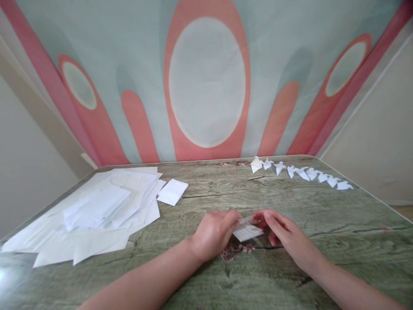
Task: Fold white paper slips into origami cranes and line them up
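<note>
Between my two hands, just above the middle of the table, is a small folded white paper (248, 232) with one flap lifted. My left hand (217, 234) is closed on its left side, the fingertips partly hidden behind the hand. At the upper right of the paper, my right hand (287, 234) has its thumb and fingers bent together around the raised flap; the exact contact is hard to make out. Along the table's far right edge stands a row of small folded paper birds (280, 168), with a cream-coloured folded piece (256, 165) at its left end.
A large loose pile of white paper sheets (142, 221) covers the left of the wood-patterned table (206, 280), with smaller sheets on top. Beside it lies a small stack of folded paper squares (173, 192). A patterned cloth (206, 82) hangs behind the far edge.
</note>
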The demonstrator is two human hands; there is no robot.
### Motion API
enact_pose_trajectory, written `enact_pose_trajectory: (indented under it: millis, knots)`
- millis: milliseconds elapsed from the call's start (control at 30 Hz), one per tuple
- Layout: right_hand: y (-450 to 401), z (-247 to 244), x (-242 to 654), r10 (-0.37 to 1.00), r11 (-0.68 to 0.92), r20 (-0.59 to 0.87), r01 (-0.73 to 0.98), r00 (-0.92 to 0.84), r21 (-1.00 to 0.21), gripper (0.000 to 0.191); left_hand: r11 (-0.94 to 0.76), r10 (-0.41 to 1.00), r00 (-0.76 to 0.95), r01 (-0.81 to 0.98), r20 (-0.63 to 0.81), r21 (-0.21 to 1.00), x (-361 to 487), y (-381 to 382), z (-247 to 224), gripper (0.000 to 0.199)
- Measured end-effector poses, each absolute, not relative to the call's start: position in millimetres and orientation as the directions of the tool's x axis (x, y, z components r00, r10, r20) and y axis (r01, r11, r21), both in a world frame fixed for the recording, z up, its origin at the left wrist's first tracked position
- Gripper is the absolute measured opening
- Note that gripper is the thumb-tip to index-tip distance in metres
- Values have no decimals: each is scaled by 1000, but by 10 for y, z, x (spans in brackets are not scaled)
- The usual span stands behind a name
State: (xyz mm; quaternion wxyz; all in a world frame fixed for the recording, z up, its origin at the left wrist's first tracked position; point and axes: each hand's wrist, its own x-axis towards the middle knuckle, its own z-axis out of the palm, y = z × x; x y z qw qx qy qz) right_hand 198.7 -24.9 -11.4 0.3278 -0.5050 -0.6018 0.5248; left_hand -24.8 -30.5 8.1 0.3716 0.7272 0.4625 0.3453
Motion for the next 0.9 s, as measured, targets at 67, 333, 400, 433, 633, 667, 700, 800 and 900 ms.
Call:
enact_pose_trajectory:
  millis: [67,333,400,433,633,667,700,800,900]
  knots:
    - [-264,-104,1967,946,-54,-141,286,-292,-957,44,-453,874,421,516,245,727,-237,-374,103,23]
    - [-350,-41,1886,929,167,-33,495,-369,-852,28,-296,953,161,320,256,900,-151,-327,30,32]
    - [-357,-48,1890,939,138,-57,524,-339,-841,35,-339,936,40,360,349,869,-154,-319,50,24]
    - [-356,-52,1893,947,119,-62,525,-314,-842,35,-388,911,30,405,412,828,-156,-333,71,17]
    - [-374,-39,1871,946,46,-96,423,-309,-905,27,-383,919,274,450,283,807,-76,-507,155,16]
    - [-386,-36,1864,942,60,-86,414,-325,-908,25,-324,938,265,448,222,833,-56,-515,151,18]
    - [-400,-35,1857,938,82,-69,409,-340,-909,24,-274,952,253,447,173,852,-41,-512,145,19]
    - [-440,-33,1839,926,165,-5,416,-378,-895,19,-174,973,216,445,83,878,-34,-473,127,19]
    - [-481,-16,1821,920,238,39,477,-390,-846,19,-103,977,212,423,13,900,-52,-450,113,24]
